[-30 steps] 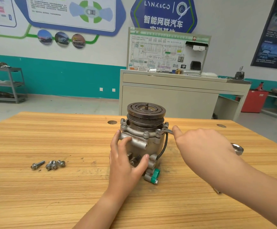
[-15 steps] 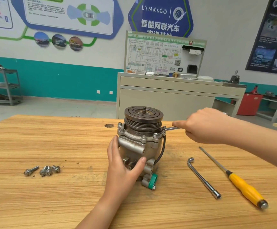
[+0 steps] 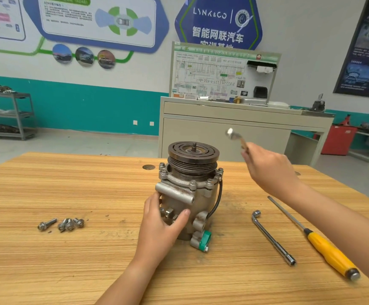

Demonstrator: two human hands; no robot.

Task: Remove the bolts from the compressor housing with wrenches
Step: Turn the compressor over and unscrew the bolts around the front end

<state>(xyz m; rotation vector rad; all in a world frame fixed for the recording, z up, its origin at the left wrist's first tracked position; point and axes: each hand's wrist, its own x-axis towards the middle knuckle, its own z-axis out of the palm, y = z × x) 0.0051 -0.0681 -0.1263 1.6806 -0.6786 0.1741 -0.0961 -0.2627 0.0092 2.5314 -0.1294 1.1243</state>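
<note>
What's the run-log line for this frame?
left hand: grips compressor | right hand: holds wrench raised, clear of compressor | loose bolts: on table, left of compressor | flange bolts: several seated

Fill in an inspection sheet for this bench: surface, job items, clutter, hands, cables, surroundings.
Surface: wooden table, scuffed near the middle.
Job's things: compressor housing stands upright, pulley on top; flange bolts in place; several loose bolts lie to its left.
Clutter: L-shaped socket wrench and yellow-handled screwdriver lie to the right.
Hands: left hand grips the compressor housing; right hand holds a wrench in the air, off the bolts.
Cables: one black cable runs down the compressor housing's right side.
Surroundings: beige training cabinet, metal shelf rack, red cabinet.
</note>
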